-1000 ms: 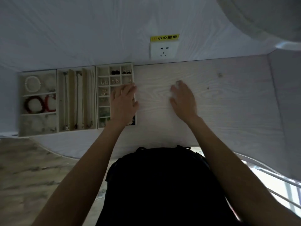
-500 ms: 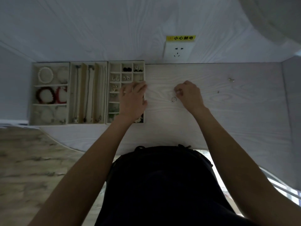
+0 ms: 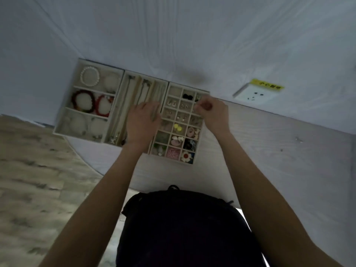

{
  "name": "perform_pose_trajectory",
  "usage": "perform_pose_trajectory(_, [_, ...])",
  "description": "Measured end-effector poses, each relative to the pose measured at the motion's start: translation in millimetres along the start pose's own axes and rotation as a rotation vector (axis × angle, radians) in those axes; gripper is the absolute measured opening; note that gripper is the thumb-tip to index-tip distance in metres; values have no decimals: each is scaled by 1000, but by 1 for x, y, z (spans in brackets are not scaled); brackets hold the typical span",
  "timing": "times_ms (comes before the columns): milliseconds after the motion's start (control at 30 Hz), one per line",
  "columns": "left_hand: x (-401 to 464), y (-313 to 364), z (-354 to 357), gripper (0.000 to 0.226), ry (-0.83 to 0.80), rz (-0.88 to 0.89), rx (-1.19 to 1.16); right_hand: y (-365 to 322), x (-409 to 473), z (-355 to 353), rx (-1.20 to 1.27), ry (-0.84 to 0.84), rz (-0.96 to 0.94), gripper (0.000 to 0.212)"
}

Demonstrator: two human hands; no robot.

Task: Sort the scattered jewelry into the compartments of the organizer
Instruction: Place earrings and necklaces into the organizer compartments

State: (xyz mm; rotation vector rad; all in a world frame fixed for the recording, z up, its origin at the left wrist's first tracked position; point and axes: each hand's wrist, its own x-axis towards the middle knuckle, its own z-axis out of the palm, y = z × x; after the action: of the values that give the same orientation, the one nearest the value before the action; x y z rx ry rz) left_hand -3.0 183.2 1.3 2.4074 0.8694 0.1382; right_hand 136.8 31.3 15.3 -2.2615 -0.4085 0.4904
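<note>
Three cream organizer trays stand side by side at the back left of the pale wooden table. The bracelet tray holds white and red bead bracelets. The necklace tray has long slots with chains. The grid tray has many small compartments with earrings and charms. My left hand lies flat, fingers straight, across the seam between the necklace tray and the grid tray. My right hand hovers over the grid tray's upper right compartments, fingertips pinched together as if on a small ring, which the fingers hide.
Two tiny loose pieces lie on the table far to the right. A wall socket with a yellow label sits behind the table. Wood-look floor shows at the left, past the table's curved front edge.
My right hand closed its fingers at the small ring on the table and moved left over the grid tray. My left hand slid left off the grid tray. The view has tilted.
</note>
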Motion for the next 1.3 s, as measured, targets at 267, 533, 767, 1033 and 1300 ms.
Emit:
perform_pose_trajectory(267, [6,-3,-1,33,-50,34,-42,-40,43,48,-166,106,-2,11])
perform_pose_trajectory(533, [12,-11,6,35,-106,105,-7,-32,33,45,-471,1,-238,25])
perform_pose_trajectory(767, [12,-12,7,36,-98,112,-2,-39,41,55,-767,-149,-259,35])
perform_pose_trajectory(1033, [12,-12,6,35,-90,124,-14,-48,37,62,-745,-167,-245,34])
perform_pose_trajectory(1300, [11,-15,8,35,-92,126,1,-17,-4,8,-374,86,-259,26])
